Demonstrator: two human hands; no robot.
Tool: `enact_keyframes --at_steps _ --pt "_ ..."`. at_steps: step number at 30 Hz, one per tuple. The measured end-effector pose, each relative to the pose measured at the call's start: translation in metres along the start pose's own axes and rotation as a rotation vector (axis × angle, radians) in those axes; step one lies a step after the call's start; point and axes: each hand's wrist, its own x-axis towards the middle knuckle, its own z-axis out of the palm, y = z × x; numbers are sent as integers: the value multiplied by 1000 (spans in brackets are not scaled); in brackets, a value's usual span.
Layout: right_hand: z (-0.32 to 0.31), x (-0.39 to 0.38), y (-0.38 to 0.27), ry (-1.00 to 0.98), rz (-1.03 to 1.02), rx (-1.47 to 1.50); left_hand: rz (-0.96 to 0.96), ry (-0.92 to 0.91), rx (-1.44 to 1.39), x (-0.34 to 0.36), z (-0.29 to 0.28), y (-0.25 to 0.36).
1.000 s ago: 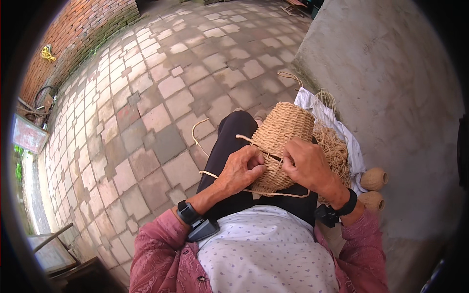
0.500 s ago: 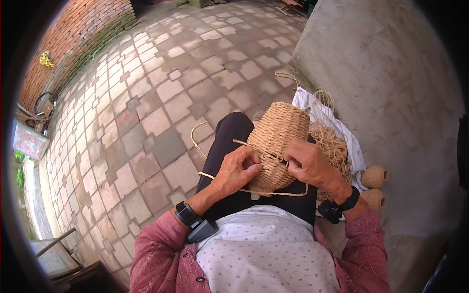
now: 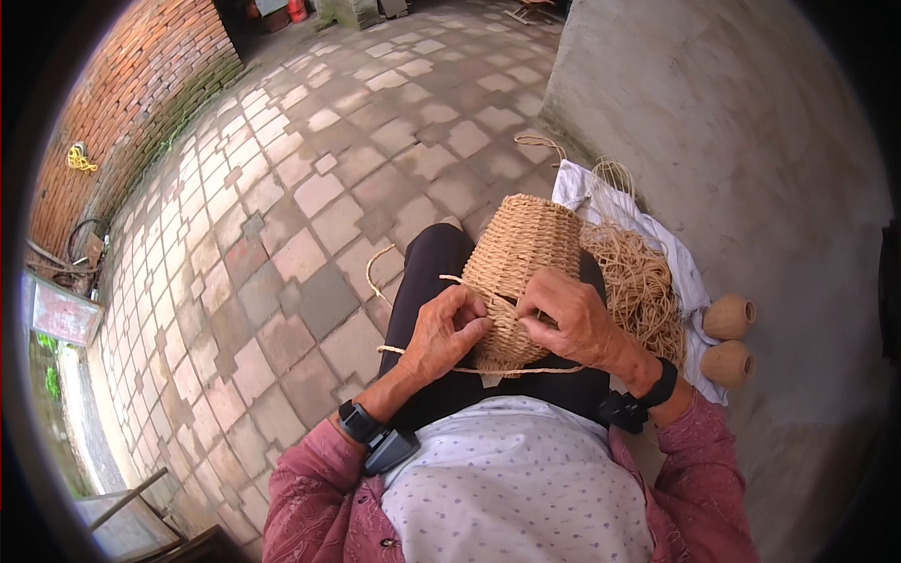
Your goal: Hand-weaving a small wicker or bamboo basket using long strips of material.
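Observation:
A tan woven basket point(image 3: 527, 239) of twisted cord lies across my lap, tilted, with a dark gap in its weave between my hands. At its left edge, my left hand point(image 3: 446, 328) is closed, with thumb and fingertips pinched against the weave. My right hand point(image 3: 568, 314) is closed on the basket's right side, its fingertips pinched by the gap; what lies between them is too small to make out. A loose length of cord point(image 3: 516, 371) runs below the basket, and a short cord end sticks out above my left hand.
Beside my right thigh, a heap of loose cord point(image 3: 633, 281) lies on white cloth point(image 3: 690, 272). Two small round tan pots point(image 3: 729, 317) stand next to it. A concrete surface point(image 3: 751, 141) rises at the right; paving blocks point(image 3: 282, 235) spread left and ahead, toward a brick wall point(image 3: 141, 84).
My right hand has shifted slightly left and its fingertips have moved in along the weave. The cord loop below the basket sits flatter. The whole view has shifted a little.

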Motion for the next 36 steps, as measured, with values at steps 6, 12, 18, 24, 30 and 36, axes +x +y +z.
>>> enact_keyframes --at_steps 6,12,18,24,30,36 --pt "11 3 -3 82 -26 -166 1 -12 31 3 1 -2" --pt "-3 1 1 -81 129 30 17 1 53 -1 0 -3" --pt "2 -9 1 -24 -16 212 51 -5 45 1 2 -9" --pt "-40 -19 15 261 580 884 -52 13 -134 0 1 -17" --pt "-24 -70 46 217 727 303 -106 15 -119 3 -1 -10" --pt "1 -93 19 -10 830 186 -85 59 -64 -1 1 3"
